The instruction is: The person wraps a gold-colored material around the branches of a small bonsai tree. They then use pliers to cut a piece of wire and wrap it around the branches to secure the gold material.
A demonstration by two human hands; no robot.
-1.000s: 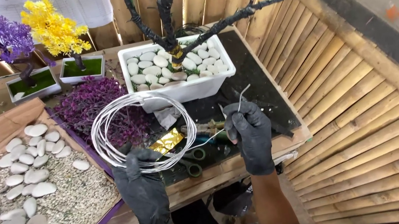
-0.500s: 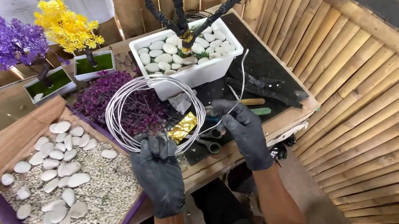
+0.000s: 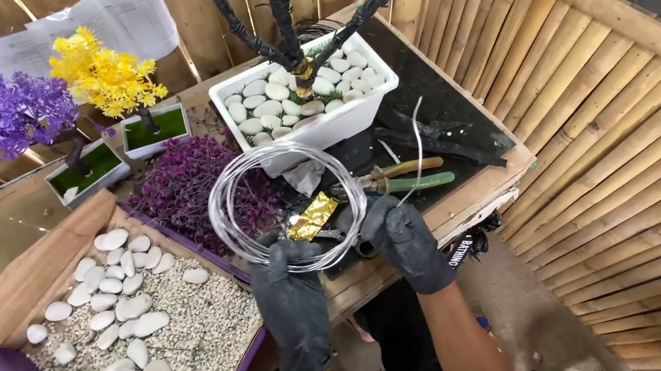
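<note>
Both my hands wear black gloves and grip a coil of silver wire [image 3: 284, 203] at its near side. My left hand [image 3: 292, 301] clasps the coil's lower left part. My right hand [image 3: 398, 237] pinches the lower right part, where a loose wire end [image 3: 414, 148] sticks up. A gold foil wrapper [image 3: 313, 216] lies on the table inside the loop. Pliers with tan and green handles [image 3: 402, 177] rest just beyond my right hand. A white planter [image 3: 329, 127] with white stones and a black wrapped tree trunk [image 3: 286, 12] stands behind the coil.
An open cardboard box [image 3: 29, 275] of gravel and white pebbles sits at the left. A purple foliage clump [image 3: 190, 183] lies between box and planter. Small purple [image 3: 15, 114] and yellow [image 3: 102, 72] artificial trees stand at the back left. A bamboo wall [image 3: 616, 162] runs along the right.
My hands have stayed on the wire coil, with my right hand shifting its grip closer to the coil's lower right. The camera view has moved, so everything sits further right and lower.
</note>
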